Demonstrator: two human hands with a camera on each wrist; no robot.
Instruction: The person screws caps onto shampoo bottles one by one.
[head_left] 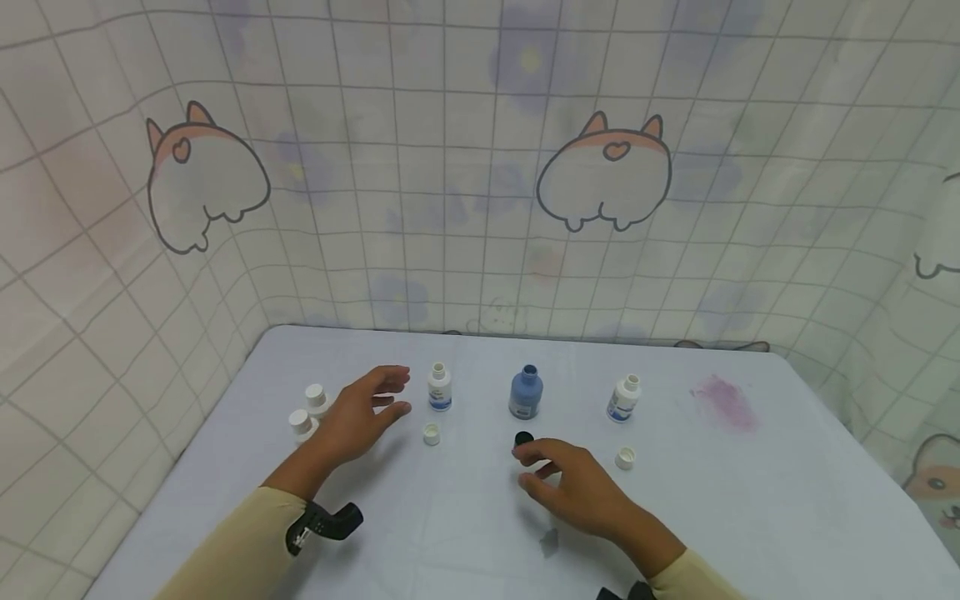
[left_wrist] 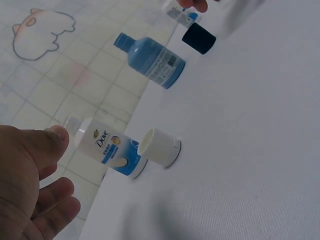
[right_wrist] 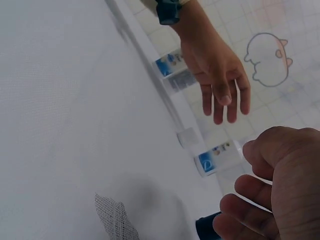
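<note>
My left hand (head_left: 363, 417) hovers left of an uncapped white Dove bottle (head_left: 439, 390), fingers loosely bent and holding nothing. A white cap (head_left: 431, 434) stands in front of that bottle. In the middle is an uncapped blue bottle (head_left: 526, 393), with a dark cap (head_left: 523, 437) before it. Beside the dark cap is my right hand (head_left: 573, 487), relaxed and gripping nothing; in the left wrist view its fingertips are apart from the cap (left_wrist: 199, 38). To the right stands another uncapped white bottle (head_left: 624, 398), its white cap (head_left: 625, 457) in front.
Two white-capped bottles (head_left: 316, 398) stand at the left, partly behind my left hand. A pink stain (head_left: 726, 402) marks the white tabletop (head_left: 750, 500) at right. A small grey mesh patch (head_left: 549, 543) lies near the front. A patterned curtain (head_left: 465, 208) hangs behind.
</note>
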